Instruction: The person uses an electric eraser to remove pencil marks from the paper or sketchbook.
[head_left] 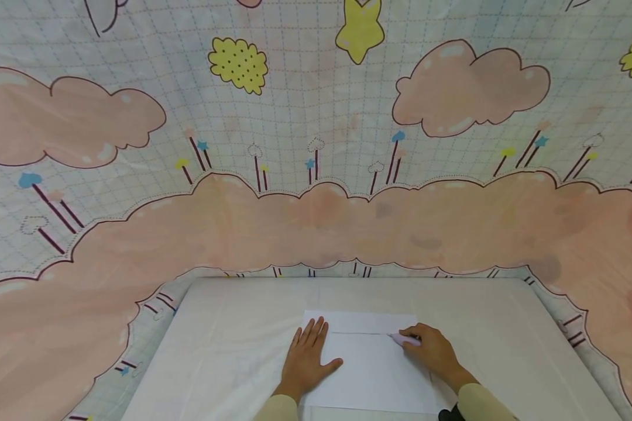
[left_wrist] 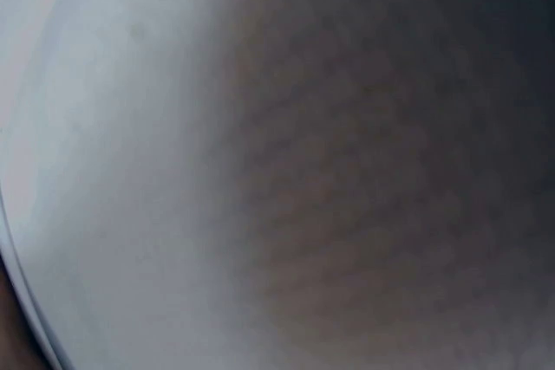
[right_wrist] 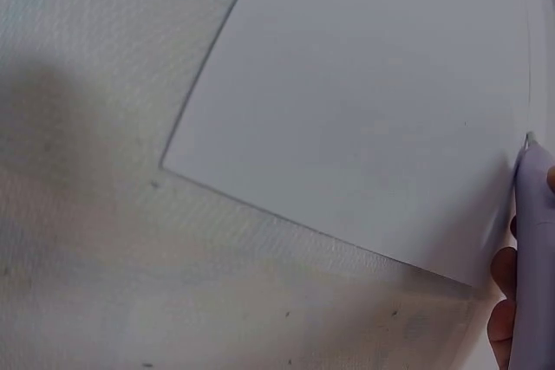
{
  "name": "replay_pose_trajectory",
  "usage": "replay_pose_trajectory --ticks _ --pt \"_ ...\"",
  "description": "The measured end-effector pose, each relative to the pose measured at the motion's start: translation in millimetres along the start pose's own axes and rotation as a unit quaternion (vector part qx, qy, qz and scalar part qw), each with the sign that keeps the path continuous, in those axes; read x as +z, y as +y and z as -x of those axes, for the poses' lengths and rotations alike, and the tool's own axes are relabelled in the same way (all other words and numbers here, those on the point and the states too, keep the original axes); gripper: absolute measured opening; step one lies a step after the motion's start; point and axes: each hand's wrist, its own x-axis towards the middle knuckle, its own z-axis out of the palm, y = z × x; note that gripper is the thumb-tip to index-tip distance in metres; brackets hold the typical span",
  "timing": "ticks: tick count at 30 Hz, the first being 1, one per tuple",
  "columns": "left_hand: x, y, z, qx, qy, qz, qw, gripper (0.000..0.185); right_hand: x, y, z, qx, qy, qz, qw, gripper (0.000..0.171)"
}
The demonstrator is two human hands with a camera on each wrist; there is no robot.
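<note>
White paper [head_left: 371,374] lies on the white-covered table, with a thin straight line across its upper part. My left hand [head_left: 306,359] rests on its left side, fingers straight and thumb spread. Between the thumb and fingers of my right hand [head_left: 434,351] is a thick lavender pen-shaped tool [head_left: 408,340]. Its tip meets the right end of the line. In the right wrist view the tool [right_wrist: 535,249] tapers to a small grey point on the paper [right_wrist: 347,119]; whether that is a blade or a nib I cannot tell. The left wrist view is dark and blurred.
The white table cover [head_left: 232,339] stretches out on both sides of the paper. Behind it hangs a cloth [head_left: 316,228] printed with clouds and stars. A black object [head_left: 449,414] shows by my right wrist. Below the paper's near edge a pale flat surface [head_left: 347,414] shows.
</note>
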Motion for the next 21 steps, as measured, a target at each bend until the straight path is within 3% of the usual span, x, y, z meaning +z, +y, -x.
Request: replay_pose_trajectory --ticks 21 --pt "-2.0 -0.5 10.3 0.003 -0.011 0.003 0.9999 0.094 18.0 -10.3 6.9 -0.011 0.013 -0.003 1.000 0.020"
